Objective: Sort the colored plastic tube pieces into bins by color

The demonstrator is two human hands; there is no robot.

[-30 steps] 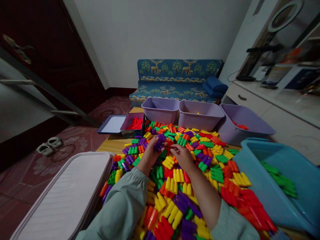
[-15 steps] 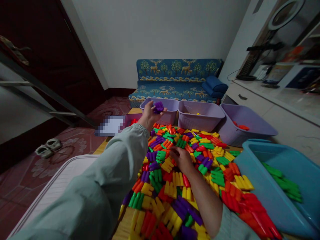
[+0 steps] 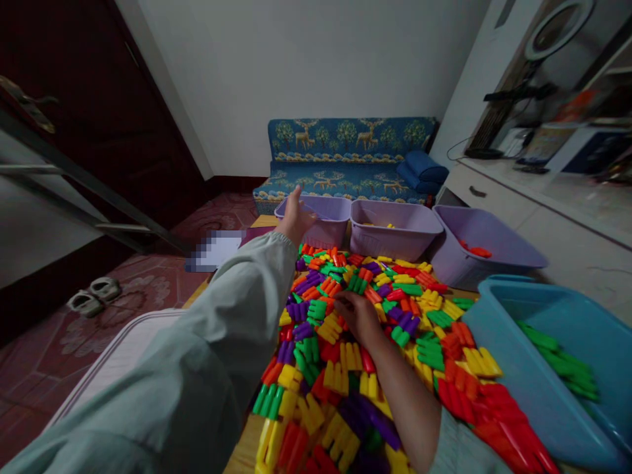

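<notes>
My left hand point(image 3: 296, 220) reaches over the near rim of the left lilac bin point(image 3: 332, 230), fingers spread, with nothing seen in it. A thin streak of purple shows inside that bin, beside the fingers. My right hand point(image 3: 359, 317) rests low over the pile of finger-shaped plastic toy blocks point(image 3: 338, 375), its fingers curled and close together. An orange block point(image 3: 330, 285) and a green-and-orange pair point(image 3: 359, 280) lie by its fingertips. What those fingers hold, if anything, is hidden. The blocks are red, yellow, green, orange and purple.
Beside the left bin stand a middle lilac bin point(image 3: 395, 240) with some yellow and a right lilac bin point(image 3: 459, 263) with red blocks. A blue bin point(image 3: 518, 342) at right holds green blocks point(image 3: 560, 362). A patterned sofa point(image 3: 345, 174) stands behind.
My left hand has let go of the purple blocks over the left lilac bin, and its fingers have spread. My right hand stays nearly in place over the pile.
</notes>
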